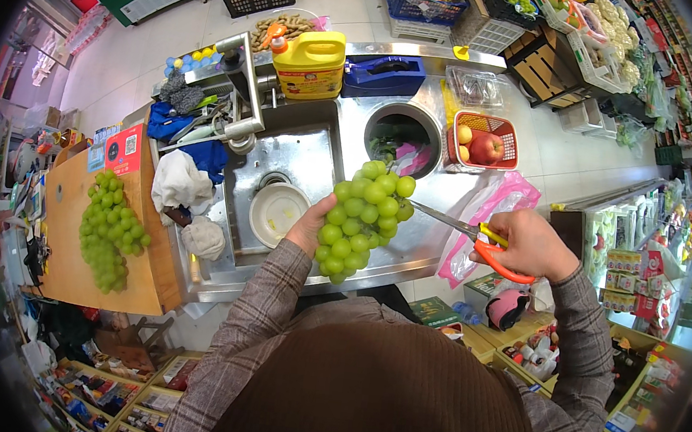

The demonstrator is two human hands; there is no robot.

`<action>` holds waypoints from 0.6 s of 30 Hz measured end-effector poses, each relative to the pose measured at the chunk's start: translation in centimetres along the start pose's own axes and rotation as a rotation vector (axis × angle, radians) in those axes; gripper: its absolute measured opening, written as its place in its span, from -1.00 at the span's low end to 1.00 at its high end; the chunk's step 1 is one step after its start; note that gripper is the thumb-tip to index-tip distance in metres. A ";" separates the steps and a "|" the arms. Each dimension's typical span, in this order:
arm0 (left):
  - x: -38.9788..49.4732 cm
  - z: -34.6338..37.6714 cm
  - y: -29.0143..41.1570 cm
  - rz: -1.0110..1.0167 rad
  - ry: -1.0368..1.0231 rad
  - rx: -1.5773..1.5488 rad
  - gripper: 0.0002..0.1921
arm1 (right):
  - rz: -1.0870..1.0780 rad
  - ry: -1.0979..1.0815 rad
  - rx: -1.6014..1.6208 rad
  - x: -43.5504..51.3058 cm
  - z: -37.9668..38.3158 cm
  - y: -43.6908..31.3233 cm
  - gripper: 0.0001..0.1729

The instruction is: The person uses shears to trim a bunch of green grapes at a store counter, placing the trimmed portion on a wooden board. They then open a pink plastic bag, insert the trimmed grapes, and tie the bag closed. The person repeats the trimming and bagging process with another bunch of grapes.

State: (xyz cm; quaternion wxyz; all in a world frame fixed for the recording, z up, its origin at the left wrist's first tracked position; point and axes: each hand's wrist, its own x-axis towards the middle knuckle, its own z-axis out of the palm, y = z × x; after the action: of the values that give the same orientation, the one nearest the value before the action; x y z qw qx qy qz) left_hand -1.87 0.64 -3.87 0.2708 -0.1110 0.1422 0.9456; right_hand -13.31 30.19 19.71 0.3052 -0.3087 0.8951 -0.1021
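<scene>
A bunch of green grapes [358, 217] is held up by my left hand [312, 225], over the front of the stainless steel sink counter [418, 248]. The grapes hide most of my left fingers. My right hand [525, 241] grips scissors [492, 255] with orange and yellow handles. Their blades point left, and the tips reach the right side of the bunch near its upper grapes. Whether the tips touch a grape or a stem, I cannot tell. Behind the bunch is a round bin opening [404, 135] in the counter, with dark leaves and pink plastic inside.
A white bowl [277, 214] sits in the sink basin [304, 131]. More green grapes [110, 231] lie on the wooden table [64, 220] at left. A red basket of fruit [483, 143], a pink-edged plastic bag [490, 214], a yellow jug [310, 66] and a blue tape dispenser [384, 76] rest on the counter.
</scene>
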 end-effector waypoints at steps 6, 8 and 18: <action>2.0 1.1 0.1 0.017 -0.042 0.065 -0.10 | -0.044 -0.057 -0.175 2.1 -1.8 1.9 -0.35; 2.4 1.8 0.1 0.032 -0.058 0.077 -0.09 | -0.058 -0.079 -0.218 2.7 -2.3 2.3 -0.37; 5.0 2.5 0.4 0.144 0.013 0.182 -0.01 | -0.053 -0.157 -0.415 6.4 -4.7 2.1 -0.47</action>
State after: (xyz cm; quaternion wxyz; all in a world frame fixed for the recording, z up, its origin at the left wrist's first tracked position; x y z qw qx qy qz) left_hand -6.52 3.52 -2.88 0.2099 -0.0817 0.2368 0.9451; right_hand -21.20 27.85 19.55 0.3012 -0.3955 0.8619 0.1004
